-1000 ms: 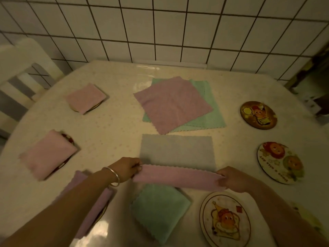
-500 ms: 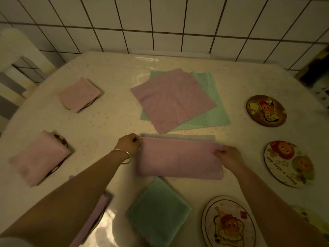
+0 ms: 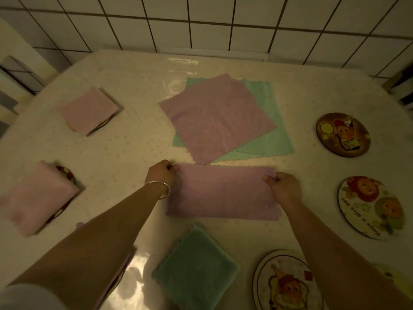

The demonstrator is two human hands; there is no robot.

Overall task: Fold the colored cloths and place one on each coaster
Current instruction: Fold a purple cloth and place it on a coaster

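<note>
A purple cloth point(image 3: 223, 193) lies folded in half as a wide rectangle in the middle of the table. My left hand point(image 3: 161, 172) pinches its far left corner. My right hand point(image 3: 283, 185) pinches its far right corner. Beyond it, a flat purple cloth point(image 3: 216, 119) lies on flat green cloths point(image 3: 268, 139). A folded green cloth point(image 3: 196, 269) sits near me. Two folded pink cloths point(image 3: 89, 109) point(image 3: 35, 198) cover coasters on the left. Three bare coasters stand on the right: a dark one point(image 3: 343, 134), a pale one point(image 3: 371, 206) and a near one point(image 3: 286, 283).
The table point(image 3: 134, 139) has a pale dotted cover and butts against a white tiled wall point(image 3: 201, 23). A white chair point(image 3: 13, 70) stands at the far left. A purple folded cloth point(image 3: 116, 276) shows partly under my left forearm.
Both hands carried the near edge of the purple cloth away from me and laid it on the far edge, folding it in half. The grey underside no longer shows.
</note>
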